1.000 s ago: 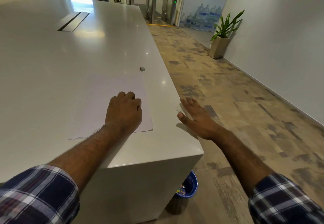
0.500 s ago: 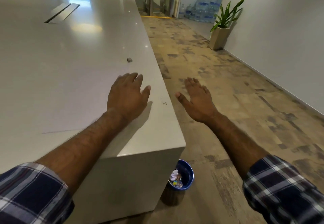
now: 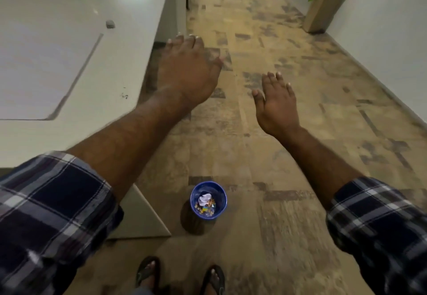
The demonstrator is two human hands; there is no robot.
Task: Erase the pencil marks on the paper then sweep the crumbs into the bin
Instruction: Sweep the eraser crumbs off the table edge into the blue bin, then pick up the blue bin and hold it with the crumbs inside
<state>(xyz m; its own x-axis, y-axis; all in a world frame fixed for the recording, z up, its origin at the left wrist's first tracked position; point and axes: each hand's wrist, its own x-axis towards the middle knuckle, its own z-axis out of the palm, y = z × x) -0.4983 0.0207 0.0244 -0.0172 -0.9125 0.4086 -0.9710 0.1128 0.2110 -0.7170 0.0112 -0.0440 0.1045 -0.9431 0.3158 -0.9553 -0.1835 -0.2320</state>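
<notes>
The white paper (image 3: 39, 70) lies flat on the white table (image 3: 129, 47), near its right edge. A small grey eraser (image 3: 110, 24) sits on the table just beyond the paper. A few dark crumbs (image 3: 124, 94) lie on the table between the paper and the edge. My left hand (image 3: 188, 66) hovers with straight fingers past the table's right edge, over the floor, holding nothing. My right hand (image 3: 276, 104) is held flat and open further right, also over the floor. The blue bin (image 3: 208, 200) stands on the floor below, with scraps inside.
A potted plant (image 3: 323, 8) in a tall beige planter stands by the white wall at the far right. My feet in dark sandals (image 3: 147, 271) are at the bottom edge, just behind the bin. Patterned brown floor stretches ahead.
My left hand has slid off the table, past its right edge. My view has tilted down and right, bringing the bin and my feet into sight. My right hand stays flat.
</notes>
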